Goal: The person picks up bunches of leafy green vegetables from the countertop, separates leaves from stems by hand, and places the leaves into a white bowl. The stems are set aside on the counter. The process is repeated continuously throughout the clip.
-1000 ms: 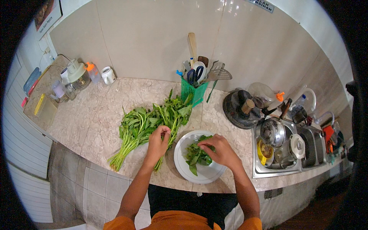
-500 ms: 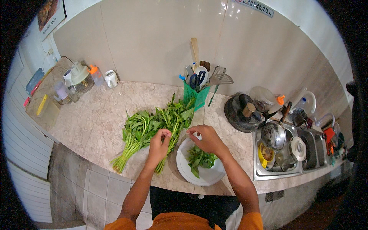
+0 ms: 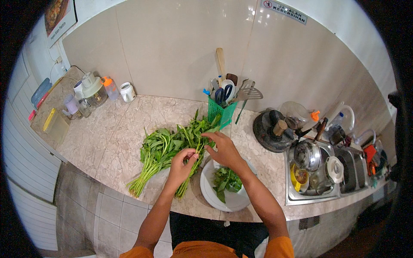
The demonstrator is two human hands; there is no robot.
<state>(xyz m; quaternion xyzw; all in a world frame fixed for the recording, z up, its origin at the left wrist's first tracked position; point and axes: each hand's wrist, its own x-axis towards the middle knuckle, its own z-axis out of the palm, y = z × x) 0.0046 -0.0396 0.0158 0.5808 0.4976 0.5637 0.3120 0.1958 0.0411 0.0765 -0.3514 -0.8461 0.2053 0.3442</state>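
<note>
Two bunches of leafy greens that look like water spinach lie side by side on the counter, the left bunch (image 3: pixel 150 159) and the right bunch (image 3: pixel 195 131), cut stem ends towards me. My left hand (image 3: pixel 183 163) is closed, thumb and fingertips pinching a stem over the right bunch. Close by, my right hand (image 3: pixel 223 150) reaches over the leaves of that bunch, thumb and index finger apart. Under my right wrist sits a white bowl (image 3: pixel 208 195), with picked leaves (image 3: pixel 226 182) inside; my forearm covers part of its right side.
Behind the greens stands a green basket (image 3: pixel 219 115) of utensils. A stone mortar (image 3: pixel 269 133) is at the right, beside a steel sink (image 3: pixel 297 198) with a kettle (image 3: pixel 307 155) and dishes. Far left are a food chopper (image 3: pixel 92 88), a bottle (image 3: pixel 110 88) and a white mug (image 3: pixel 127 92).
Both hands have moved onto the right bunch; the left now pinches a stem. My right hand has shifted up and left from over the bowl. The view has tilted slightly.
</note>
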